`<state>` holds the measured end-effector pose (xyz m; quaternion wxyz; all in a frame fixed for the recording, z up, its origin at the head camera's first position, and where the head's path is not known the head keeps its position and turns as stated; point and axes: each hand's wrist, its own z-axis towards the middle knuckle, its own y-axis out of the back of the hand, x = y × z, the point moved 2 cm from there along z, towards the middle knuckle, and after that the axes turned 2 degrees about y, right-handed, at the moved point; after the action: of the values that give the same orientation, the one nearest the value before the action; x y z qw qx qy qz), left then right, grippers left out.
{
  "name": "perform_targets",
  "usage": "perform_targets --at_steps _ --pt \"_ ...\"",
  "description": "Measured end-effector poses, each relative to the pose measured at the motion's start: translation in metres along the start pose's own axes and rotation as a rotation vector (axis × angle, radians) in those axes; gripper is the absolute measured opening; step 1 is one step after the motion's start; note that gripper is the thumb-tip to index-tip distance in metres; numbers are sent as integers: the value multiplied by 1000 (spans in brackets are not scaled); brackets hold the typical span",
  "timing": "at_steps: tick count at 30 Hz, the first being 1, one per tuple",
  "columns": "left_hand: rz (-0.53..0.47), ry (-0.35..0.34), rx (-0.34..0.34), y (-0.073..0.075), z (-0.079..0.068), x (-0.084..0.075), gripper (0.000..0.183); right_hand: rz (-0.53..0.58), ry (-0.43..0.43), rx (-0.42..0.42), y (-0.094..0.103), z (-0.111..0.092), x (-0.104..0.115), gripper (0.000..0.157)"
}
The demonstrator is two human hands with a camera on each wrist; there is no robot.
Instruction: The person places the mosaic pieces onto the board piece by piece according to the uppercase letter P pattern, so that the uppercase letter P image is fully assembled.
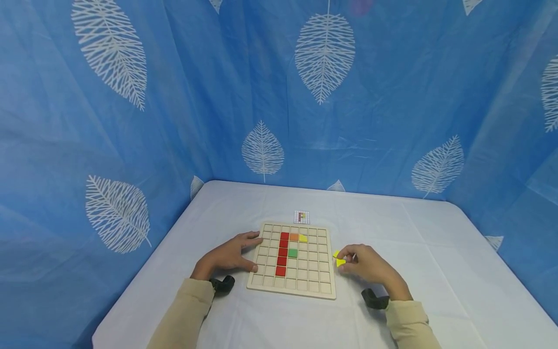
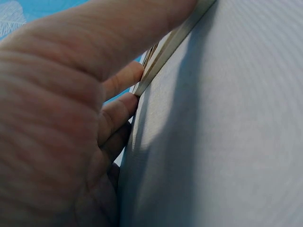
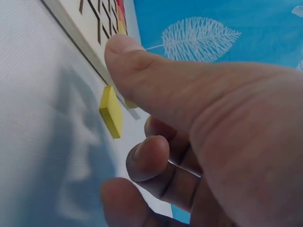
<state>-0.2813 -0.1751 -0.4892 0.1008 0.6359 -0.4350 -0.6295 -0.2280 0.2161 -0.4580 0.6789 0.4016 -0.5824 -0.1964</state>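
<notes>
A wooden grid board (image 1: 302, 286) lies on the table. It holds a column of several red squares (image 1: 282, 252), an orange square (image 1: 294, 237), a green square (image 1: 293, 253) and a yellow piece (image 1: 302, 238) with a slanted side. My left hand (image 1: 228, 253) rests at the board's left edge, thumb and fingers spread along it. Beyond the right edge, my right hand (image 1: 364, 262) is bent over two loose yellow pieces, thumb and index finger either side of the nearer yellow piece (image 1: 340, 262). In the right wrist view a yellow piece (image 3: 111, 112) shows on the table below the thumb; the index finger is hidden.
Behind the board lies a small card (image 1: 302, 217) printed with a coloured grid pattern. A white cloth covers the table (image 1: 418, 242). Blue curtains (image 1: 370, 121) with white leaf prints stand around its back and sides. Each wrist wears a black device (image 1: 376, 299).
</notes>
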Motion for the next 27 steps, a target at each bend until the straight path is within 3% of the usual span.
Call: perform_targets --at_steps 27 --pt "-4 6 -1 0 2 1 98 7 38 -126 10 19 23 21"
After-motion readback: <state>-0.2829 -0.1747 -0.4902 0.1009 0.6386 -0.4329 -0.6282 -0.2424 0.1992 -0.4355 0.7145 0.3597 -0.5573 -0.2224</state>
